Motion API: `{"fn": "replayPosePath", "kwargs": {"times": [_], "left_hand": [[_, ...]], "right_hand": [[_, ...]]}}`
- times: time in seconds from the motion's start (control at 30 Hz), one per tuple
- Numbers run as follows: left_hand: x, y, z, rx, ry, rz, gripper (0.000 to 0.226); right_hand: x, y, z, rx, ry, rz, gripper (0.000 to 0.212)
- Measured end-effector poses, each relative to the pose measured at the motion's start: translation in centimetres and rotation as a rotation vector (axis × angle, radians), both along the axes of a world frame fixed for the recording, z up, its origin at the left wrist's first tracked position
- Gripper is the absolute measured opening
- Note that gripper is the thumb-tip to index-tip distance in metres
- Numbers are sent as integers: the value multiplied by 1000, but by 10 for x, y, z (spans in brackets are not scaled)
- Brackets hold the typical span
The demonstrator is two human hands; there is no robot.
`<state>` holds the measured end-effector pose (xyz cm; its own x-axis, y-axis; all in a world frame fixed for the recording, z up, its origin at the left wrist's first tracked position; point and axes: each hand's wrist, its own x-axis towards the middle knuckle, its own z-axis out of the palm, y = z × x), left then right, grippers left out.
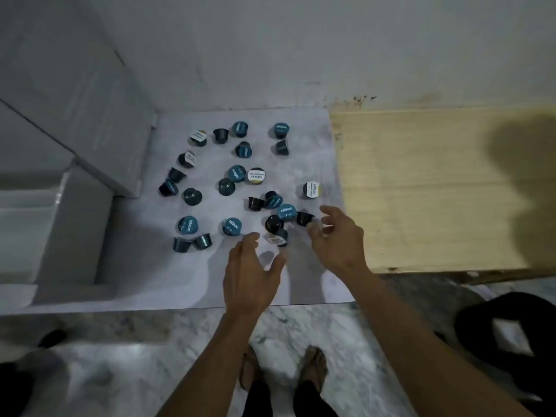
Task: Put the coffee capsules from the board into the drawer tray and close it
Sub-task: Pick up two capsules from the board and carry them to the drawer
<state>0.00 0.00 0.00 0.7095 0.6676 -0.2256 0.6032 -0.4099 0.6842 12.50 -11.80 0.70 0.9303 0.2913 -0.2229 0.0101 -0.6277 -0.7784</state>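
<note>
Several coffee capsules [236,173], dark bodies with blue or white lids, lie scattered on a pale board [186,275] on the floor. My left hand [251,270] hovers over the board's near edge, fingers spread and empty, just short of a tipped capsule [278,237]. My right hand [337,239] is to the right of it, fingers curled beside a black capsule [304,218]. A pale blur sits between its thumb and fingers, and I cannot tell if it holds something. The white drawer tray [45,212] stands open at the left.
A white cabinet [75,94] rises behind the drawer on the left. A light wooden panel [421,188] lies against the board's right side. A wall runs along the back. My feet [282,368] stand on the marble floor, with a dark object [511,326] at the right.
</note>
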Motion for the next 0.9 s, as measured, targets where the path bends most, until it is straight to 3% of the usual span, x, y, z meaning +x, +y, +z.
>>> {"fn": "replayPosePath", "kwargs": {"times": [0.2, 0.4, 0.53, 0.67, 0.9], "left_hand": [[30, -13, -27, 200, -35, 46, 59], [39, -18, -33, 235, -75, 52, 40], [27, -3, -29, 341, -74, -19, 28], [22, 12, -23, 360, -57, -163, 38], [26, 20, -28, 369, -118, -315, 54]], "right_hand": [[14, 18, -28, -5, -151, -13, 50], [16, 16, -42, -45, -273, 48, 28], [1, 7, -44, 38, -399, 81, 22], [-15, -5, -54, 123, -471, 96, 34], [-25, -8, -61, 176, -520, 39, 36]]}}
